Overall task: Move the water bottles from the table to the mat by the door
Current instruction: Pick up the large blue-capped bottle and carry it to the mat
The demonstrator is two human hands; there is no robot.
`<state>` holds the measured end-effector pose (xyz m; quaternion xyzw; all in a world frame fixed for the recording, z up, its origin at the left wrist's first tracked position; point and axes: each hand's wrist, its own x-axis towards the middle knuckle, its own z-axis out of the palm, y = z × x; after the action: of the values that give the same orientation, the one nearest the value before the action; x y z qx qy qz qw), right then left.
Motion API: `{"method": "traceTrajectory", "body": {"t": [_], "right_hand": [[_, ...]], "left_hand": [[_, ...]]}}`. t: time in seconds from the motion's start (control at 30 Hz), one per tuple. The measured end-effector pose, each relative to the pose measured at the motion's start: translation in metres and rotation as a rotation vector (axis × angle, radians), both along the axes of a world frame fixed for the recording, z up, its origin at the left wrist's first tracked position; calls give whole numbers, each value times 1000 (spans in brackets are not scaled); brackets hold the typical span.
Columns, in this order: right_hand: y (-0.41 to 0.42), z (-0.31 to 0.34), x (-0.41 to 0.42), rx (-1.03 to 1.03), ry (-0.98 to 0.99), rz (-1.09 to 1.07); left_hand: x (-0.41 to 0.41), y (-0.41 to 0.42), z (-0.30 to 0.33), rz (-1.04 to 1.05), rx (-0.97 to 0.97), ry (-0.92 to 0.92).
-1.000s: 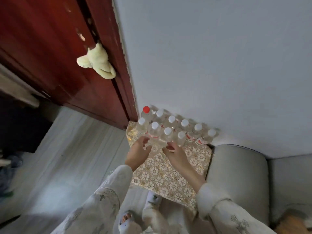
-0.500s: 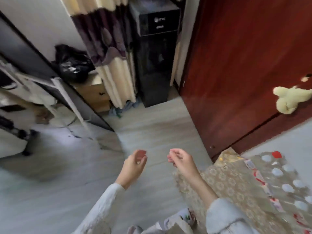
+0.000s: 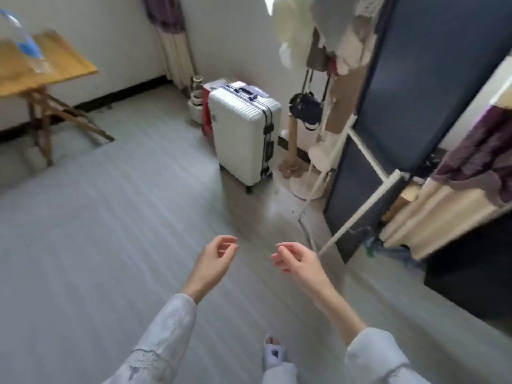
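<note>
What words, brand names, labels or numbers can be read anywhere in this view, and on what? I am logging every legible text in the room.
None can be read.
White ribbed hard-shell suitcase: no legible badge or tag; its purple top panel is blurred.
Clear plastic water bottle with a blue label on the wooden folding table: label too blurred to read.
Small black bag hanging on the white rack: no print visible.

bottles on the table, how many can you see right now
1. A blurred bottle with a blue label stands on the wooden table at the far left, cut off by the frame edge. More may sit out of view. Both the left hand and right hand are empty.
</note>
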<state>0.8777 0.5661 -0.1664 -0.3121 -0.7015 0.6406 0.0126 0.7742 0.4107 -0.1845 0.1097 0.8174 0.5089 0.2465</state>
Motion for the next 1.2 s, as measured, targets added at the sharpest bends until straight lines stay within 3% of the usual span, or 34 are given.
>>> {"method": "traceTrajectory", "body": {"t": [0.3,0.57,0.9,1.2], "right_hand": [[-38,18,-223,55,97,479],[-66,34,-411,47,146,686],[-144,8,-628,44,110,782],[-221,37,-843,41,166,735]], "left_hand": [[-144,-73,24,404,-59,70],[-273,-107,42,617,-20,80],[-474,-191,5,719,38,30],[-706,-270,30,701,59,106]]}}
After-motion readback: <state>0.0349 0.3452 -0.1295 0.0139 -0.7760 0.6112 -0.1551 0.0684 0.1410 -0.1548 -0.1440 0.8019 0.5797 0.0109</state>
